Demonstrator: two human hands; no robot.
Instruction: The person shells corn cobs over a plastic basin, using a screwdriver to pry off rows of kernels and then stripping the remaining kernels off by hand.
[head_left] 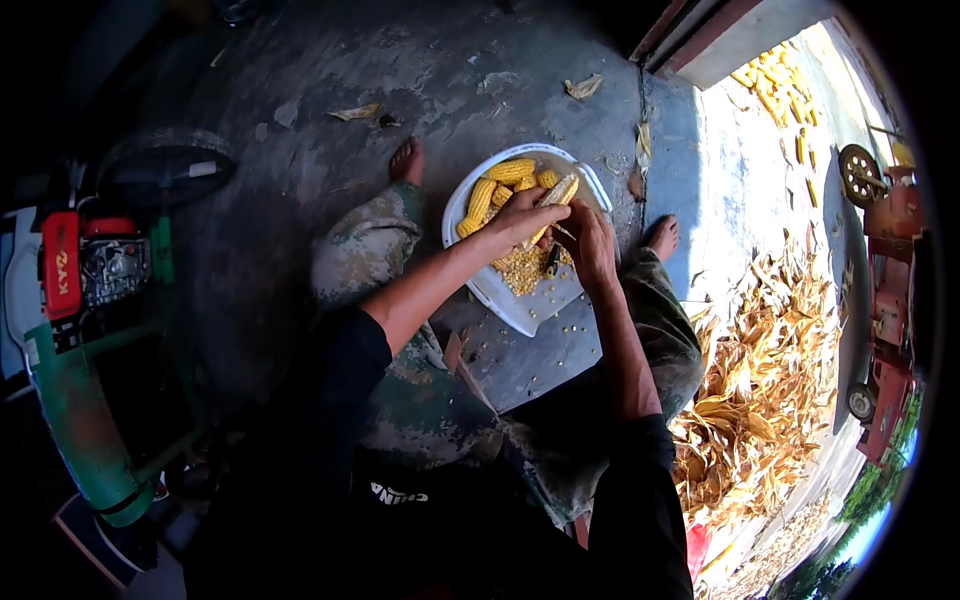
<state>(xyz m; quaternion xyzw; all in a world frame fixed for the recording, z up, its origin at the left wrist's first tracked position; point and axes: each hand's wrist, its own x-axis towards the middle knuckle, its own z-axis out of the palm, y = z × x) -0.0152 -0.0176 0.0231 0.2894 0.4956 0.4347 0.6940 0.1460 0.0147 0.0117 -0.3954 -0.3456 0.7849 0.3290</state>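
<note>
Over the white basin [484, 164], my left hand [518, 221] is wrapped round an ear of corn [562, 190]. Part of the ear's upper side looks pale, stripped of kernels. My right hand [590, 240] has its fingers curled against the ear's near side; its fingertips are partly hidden. Just below these fingers is a small dark object with a yellowish part [552, 263], and I cannot tell whether it is held or lying there. Several yellow ears [511, 171] rest at the basin's far left, and loose kernels [521, 272] cover the bottom nearest me.
The basin stands on a concrete floor [300, 150] between my legs, with stray kernels and bits of husk around. A heap of dry husks [760, 390] lies at right, more corn [780, 85] beyond. A green machine with a red engine part [62, 265] stands at left.
</note>
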